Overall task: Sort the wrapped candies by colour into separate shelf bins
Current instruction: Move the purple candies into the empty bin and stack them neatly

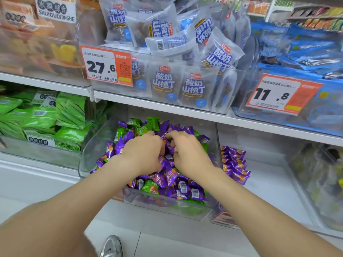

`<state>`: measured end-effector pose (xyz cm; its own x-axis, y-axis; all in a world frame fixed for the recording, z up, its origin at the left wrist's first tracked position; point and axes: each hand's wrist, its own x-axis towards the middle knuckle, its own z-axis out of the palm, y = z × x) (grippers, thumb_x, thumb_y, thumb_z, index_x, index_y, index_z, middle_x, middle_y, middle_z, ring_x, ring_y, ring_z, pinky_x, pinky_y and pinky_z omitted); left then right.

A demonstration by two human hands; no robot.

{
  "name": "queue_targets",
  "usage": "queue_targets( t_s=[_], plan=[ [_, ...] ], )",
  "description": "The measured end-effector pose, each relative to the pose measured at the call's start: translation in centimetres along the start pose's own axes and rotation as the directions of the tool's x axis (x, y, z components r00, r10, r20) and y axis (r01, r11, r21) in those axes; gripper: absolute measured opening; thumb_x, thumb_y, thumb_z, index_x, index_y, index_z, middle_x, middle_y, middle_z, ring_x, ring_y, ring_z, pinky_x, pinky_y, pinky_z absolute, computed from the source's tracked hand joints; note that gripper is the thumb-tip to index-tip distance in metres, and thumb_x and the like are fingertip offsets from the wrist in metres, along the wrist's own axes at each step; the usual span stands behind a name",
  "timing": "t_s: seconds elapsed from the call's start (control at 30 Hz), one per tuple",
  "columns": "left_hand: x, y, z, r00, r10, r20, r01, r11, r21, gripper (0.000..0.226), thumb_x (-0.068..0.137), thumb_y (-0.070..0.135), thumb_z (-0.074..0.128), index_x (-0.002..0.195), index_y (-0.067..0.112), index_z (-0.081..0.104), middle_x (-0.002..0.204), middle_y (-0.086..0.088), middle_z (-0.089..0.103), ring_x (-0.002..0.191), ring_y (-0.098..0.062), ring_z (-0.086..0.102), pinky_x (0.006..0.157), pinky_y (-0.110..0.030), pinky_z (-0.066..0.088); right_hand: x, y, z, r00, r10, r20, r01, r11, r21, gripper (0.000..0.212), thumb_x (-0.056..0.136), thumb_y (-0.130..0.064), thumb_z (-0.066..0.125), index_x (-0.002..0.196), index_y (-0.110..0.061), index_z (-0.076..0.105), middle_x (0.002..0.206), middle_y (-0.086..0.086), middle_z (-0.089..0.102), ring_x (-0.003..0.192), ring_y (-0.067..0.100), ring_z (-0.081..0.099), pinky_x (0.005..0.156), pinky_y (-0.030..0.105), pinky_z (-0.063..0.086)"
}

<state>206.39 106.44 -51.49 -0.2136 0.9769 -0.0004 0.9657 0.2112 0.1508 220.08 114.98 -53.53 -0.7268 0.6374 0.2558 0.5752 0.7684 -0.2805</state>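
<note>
Two hands, left hand [143, 152] and right hand [187, 154], two orange price tags, 27.6 tag [106, 65] and 11.8 tag [278, 93], one grey shoe [111, 246], wrapped candies [183, 188] beyond counting.

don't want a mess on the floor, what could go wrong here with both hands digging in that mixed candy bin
1. The clear bin juts forward and is heaped nearly to its low front wall; raking with the left hand and right hand could spill candies onto the floor.
2. Green candies lie tucked among the purple candies; a handful may carry one into the purple-only stack on the right.
</note>
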Motion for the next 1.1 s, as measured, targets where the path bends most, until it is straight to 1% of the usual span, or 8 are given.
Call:
queue_targets(
  t_s=[0.13, 0.27, 0.47, 0.57, 0.67, 0.8, 1.0, 1.1],
  plan=[
    [-0.1, 0.2, 0.6, 0.998, 0.011, -0.055, -0.011, 1.000, -0.010, 0.024, 0.076, 0.030, 0.083, 0.079, 0.034, 0.059, 0.103, 0.004, 0.049, 0.095, -0.024, 0.063, 0.067, -0.033, 0.042, -1.4, 0.1, -1.4, 0.987, 0.070, -0.142, -0.042, 0.981, 0.190, 0.053, 0.082, 0.000, 0.062, 0.131, -0.021, 0.066, 0.111, -0.002, 0.060, 0.109, 0.015, 0.059, 0.098, 0.023, 0.042],
    [-0.6, 0.7, 0.8, 0.990, 0.077, -0.115, -0.074, 0.997, 0.033, 0.031, 0.078, 0.044, 0.082, 0.083, 0.034, 0.053, 0.103, 0.005, 0.053, 0.098, -0.024, 0.057, 0.074, -0.036, 0.043, -3.6, 0.4, -3.4, 0.970, 0.102, -0.220, -0.013, 0.928, 0.373, 0.042, 0.085, -0.008, 0.068, 0.120, -0.031, 0.071, 0.107, -0.016, 0.066, 0.099, -0.003, 0.062, 0.092, 0.014, 0.047],
    [-1.4, 2.6, -0.2, 0.962, 0.073, -0.264, -0.156, 0.939, -0.307, 0.027, 0.090, 0.041, 0.073, 0.098, 0.027, 0.050, 0.082, 0.007, 0.060, 0.076, -0.015, 0.057, 0.066, -0.037, 0.040, -6.4, 2.1, -4.5, 0.942, 0.192, -0.276, -0.001, 0.822, 0.570, 0.036, 0.093, -0.012, 0.069, 0.122, -0.033, 0.068, 0.114, -0.015, 0.073, 0.110, 0.010, 0.068, 0.094, 0.040, 0.056],
    [-1.9, 4.0, -1.1, 0.969, 0.041, -0.245, -0.200, 0.712, -0.673, 0.021, 0.088, 0.037, 0.081, 0.097, 0.033, 0.062, 0.088, 0.007, 0.069, 0.055, -0.018, 0.058, 0.056, -0.032, 0.046, -7.9, 2.6, -5.6, 0.931, 0.259, -0.257, -0.013, 0.727, 0.686, 0.032, 0.095, -0.008, 0.068, 0.118, -0.030, 0.068, 0.109, -0.010, 0.075, 0.105, 0.015, 0.071, 0.090, 0.047, 0.058],
    [-2.2, 4.9, -1.5, 0.973, 0.057, -0.223, -0.212, 0.608, -0.765, 0.020, 0.083, 0.031, 0.087, 0.099, 0.035, 0.075, 0.077, 0.011, 0.071, 0.053, -0.024, 0.053, 0.056, -0.032, 0.049, -8.8, 2.8, -7.3, 0.951, 0.272, -0.150, -0.072, 0.662, 0.746, 0.027, 0.094, -0.005, 0.067, 0.109, -0.028, 0.070, 0.094, -0.001, 0.077, 0.082, 0.023, 0.073, 0.078, 0.054, 0.060],
    [-1.8, 5.9, -1.3, 0.982, 0.097, -0.163, -0.188, 0.611, -0.769, 0.024, 0.085, 0.025, 0.085, 0.102, 0.041, 0.076, 0.093, 0.008, 0.074, 0.055, -0.011, 0.049, 0.060, -0.030, 0.047, -9.2, 4.9, -9.4, 0.915, 0.400, -0.055, -0.251, 0.670, 0.699, 0.016, 0.074, -0.027, 0.063, 0.085, -0.019, 0.072, 0.057, -0.005, 0.062, 0.049, 0.012, 0.050, 0.050, 0.029, 0.043],
    [-1.9, 9.5, 0.6, 0.967, 0.114, -0.230, -0.252, 0.587, -0.770, 0.027, 0.088, 0.020, 0.081, 0.103, 0.042, 0.074, 0.092, 0.011, 0.072, 0.073, -0.022, 0.062, 0.070, -0.033, 0.054, -10.4, 11.7, -10.5, 0.914, 0.402, -0.054, -0.386, 0.902, 0.191, 0.009, 0.081, -0.024, 0.071, 0.089, -0.027, 0.070, 0.068, -0.003, 0.069, 0.066, 0.013, 0.063, 0.073, 0.029, 0.053],
    [-1.3, 11.0, 1.5, 0.963, 0.107, -0.248, -0.261, 0.601, -0.755, 0.027, 0.091, 0.019, 0.077, 0.105, 0.042, 0.071, 0.086, 0.006, 0.070, 0.065, -0.027, 0.060, 0.059, -0.038, 0.052, -10.8, 14.7, -9.7, 0.928, 0.346, 0.135, -0.338, 0.938, -0.084, 0.015, 0.084, -0.022, 0.072, 0.097, -0.026, 0.066, 0.074, -0.010, 0.070, 0.077, 0.017, 0.064, 0.083, 0.027, 0.042]
  ],
)
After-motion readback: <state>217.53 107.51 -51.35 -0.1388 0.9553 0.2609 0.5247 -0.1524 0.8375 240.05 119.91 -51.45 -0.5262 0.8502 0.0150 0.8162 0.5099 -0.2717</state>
